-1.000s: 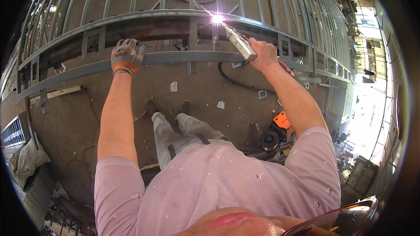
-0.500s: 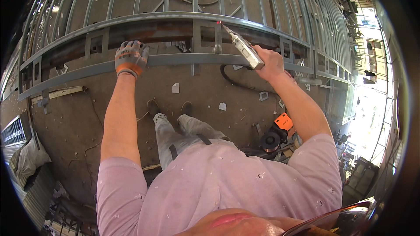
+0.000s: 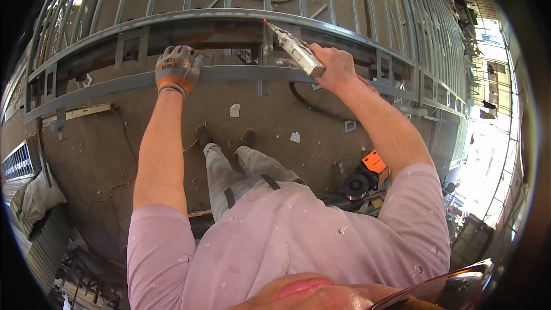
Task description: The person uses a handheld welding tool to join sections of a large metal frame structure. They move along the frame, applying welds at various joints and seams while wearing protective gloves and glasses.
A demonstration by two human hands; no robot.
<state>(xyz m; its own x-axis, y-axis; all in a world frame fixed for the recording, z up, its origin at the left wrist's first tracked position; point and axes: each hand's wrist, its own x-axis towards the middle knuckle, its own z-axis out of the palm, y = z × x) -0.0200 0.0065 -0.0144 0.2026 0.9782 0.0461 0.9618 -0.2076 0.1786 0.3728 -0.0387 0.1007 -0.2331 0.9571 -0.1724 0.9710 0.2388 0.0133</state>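
torch (image 3: 298, 53) sits gripped in the curled right hand (image 3: 335, 68).

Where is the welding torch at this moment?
In the head view, the welding torch is at the upper middle, held in the person's right hand, its tip near the upper metal rail.

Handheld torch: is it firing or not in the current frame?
Not visibly firing: the handheld torch, gripped in the right hand, shows only a small red dot at its tip, no bright flare.
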